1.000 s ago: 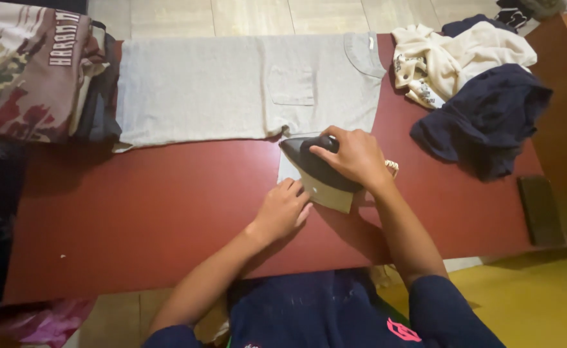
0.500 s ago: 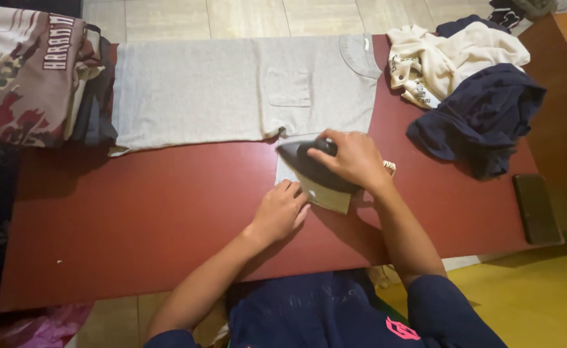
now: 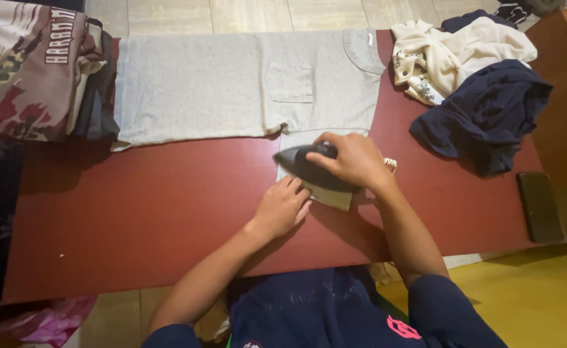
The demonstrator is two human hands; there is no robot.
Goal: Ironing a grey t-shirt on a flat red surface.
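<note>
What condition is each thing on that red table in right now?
Grey T-shirt: spread flat, one sleeve under the iron.
Iron: on the sleeve, gripped by right hand.
Left hand: pressing the sleeve edge.
Cream garment: crumpled.
Navy garment: crumpled.
Patterned clothes: folded, stacked.

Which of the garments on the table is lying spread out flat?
The grey pocket T-shirt, spread flat across the red table, its sleeve under the iron. The cream garment and the dark blue garment lie crumpled; the camouflage one is folded.

Shirt [image 3: 232, 84] on table [image 3: 135, 212]; folded stack [image 3: 32, 71] left, clothes heap [image 3: 470, 77] right.
</note>
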